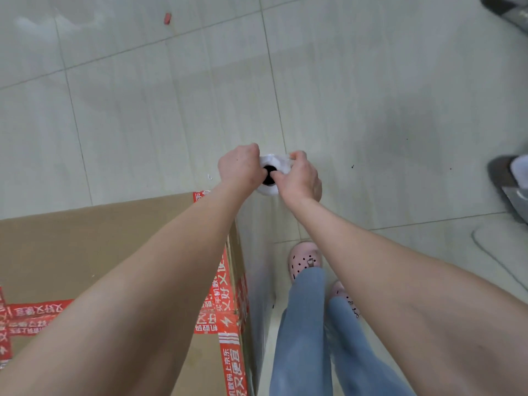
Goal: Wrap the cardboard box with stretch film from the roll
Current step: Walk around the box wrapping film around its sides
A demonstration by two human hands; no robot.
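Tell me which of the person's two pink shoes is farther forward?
The pink shoe nearer the box; the other shoe sits farther back.

The scene was evenly and brightly lit; soft glare was seen on the pale glossy tiled floor (371,81), lines were bowed at the edges, and mild blur was noted.

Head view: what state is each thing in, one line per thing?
Cardboard box: closed, sealed with red printed tape.
Stretch film roll: upright, end-on to the camera, held beyond the box corner.
Left hand: shut on the roll.
Right hand: shut on the roll.
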